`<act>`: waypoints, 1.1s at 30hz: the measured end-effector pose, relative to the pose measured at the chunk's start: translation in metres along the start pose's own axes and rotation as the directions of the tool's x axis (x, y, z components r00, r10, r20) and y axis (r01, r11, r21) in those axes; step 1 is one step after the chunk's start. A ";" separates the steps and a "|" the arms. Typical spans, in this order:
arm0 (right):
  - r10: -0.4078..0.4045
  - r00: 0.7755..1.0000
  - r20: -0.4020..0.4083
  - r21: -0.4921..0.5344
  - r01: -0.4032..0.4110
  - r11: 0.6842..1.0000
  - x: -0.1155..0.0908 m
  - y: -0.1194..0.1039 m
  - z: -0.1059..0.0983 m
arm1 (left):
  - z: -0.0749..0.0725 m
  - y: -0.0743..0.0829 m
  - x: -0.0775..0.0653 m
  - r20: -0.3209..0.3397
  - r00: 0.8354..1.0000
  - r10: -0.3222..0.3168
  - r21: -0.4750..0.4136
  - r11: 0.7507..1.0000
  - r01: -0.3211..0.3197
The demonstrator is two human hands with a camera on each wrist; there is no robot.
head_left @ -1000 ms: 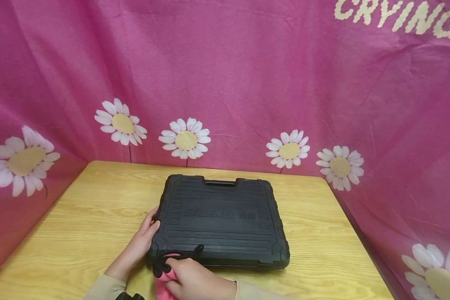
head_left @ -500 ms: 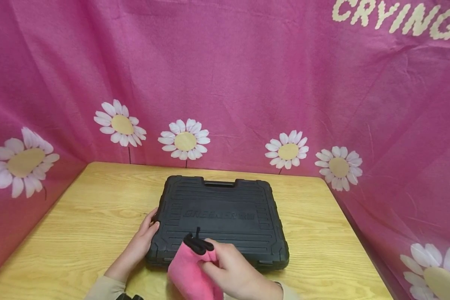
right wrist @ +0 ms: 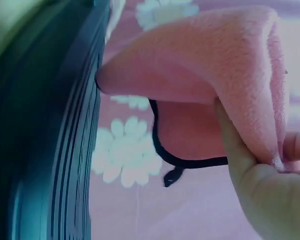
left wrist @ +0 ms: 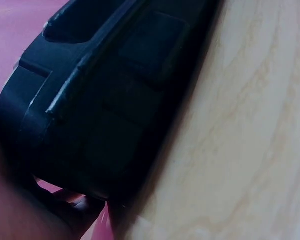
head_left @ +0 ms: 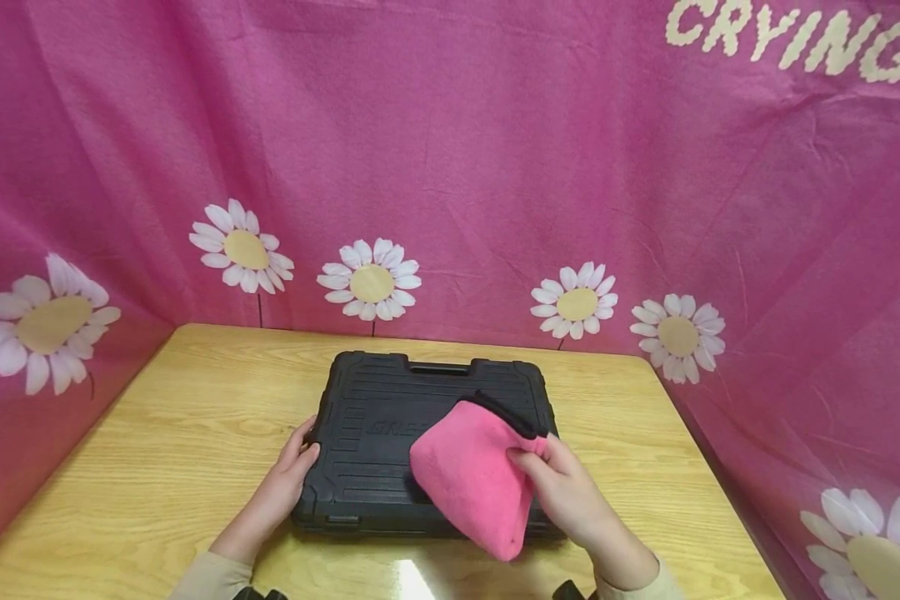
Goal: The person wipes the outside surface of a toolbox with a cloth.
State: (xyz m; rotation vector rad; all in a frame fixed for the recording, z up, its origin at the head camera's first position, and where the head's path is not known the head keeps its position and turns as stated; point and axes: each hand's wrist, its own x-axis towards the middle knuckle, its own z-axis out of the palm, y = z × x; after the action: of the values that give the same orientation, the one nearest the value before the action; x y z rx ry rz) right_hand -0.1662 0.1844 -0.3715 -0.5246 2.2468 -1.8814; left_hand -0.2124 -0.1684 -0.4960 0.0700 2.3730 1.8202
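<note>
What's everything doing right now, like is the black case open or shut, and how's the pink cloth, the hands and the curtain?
Black case: closed, lying flat on the table.
Pink cloth: bent over and lifted off the table.
Right hand: pinching the pink cloth.
Left hand: touching the black case's left side.
Curtain: hanging, a bit creased.

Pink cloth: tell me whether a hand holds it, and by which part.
Yes: the right hand pinches the pink cloth between thumb and fingers, by a gathered side near one end of its black trim.
</note>
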 end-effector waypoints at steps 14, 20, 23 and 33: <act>-0.054 0.966 -0.253 0.552 0.190 0.812 0.012 0.048 -0.074 | 0.000 0.001 -0.001 -0.012 1.000 -0.017 -0.002 1.000 0.017; -0.054 0.910 -0.412 0.691 0.350 0.632 0.018 0.079 -0.098 | 0.000 0.002 -0.002 -0.011 1.000 -0.017 -0.003 1.000 0.017; -0.015 0.883 -0.469 0.714 0.389 0.581 0.019 0.093 -0.106 | 0.001 0.001 -0.002 -0.016 1.000 -0.020 -0.015 1.000 0.020; 0.113 0.840 -0.531 0.789 0.441 0.428 0.014 0.124 -0.126 | 0.005 0.004 -0.005 -0.039 0.998 -0.039 -0.072 0.997 0.036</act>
State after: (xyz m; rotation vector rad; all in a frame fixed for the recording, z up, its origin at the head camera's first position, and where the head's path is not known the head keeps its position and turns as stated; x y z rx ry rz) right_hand -0.2425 0.3130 -0.4672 -0.0290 0.9329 -3.2190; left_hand -0.2069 -0.1631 -0.4933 -0.0199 2.3172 1.9039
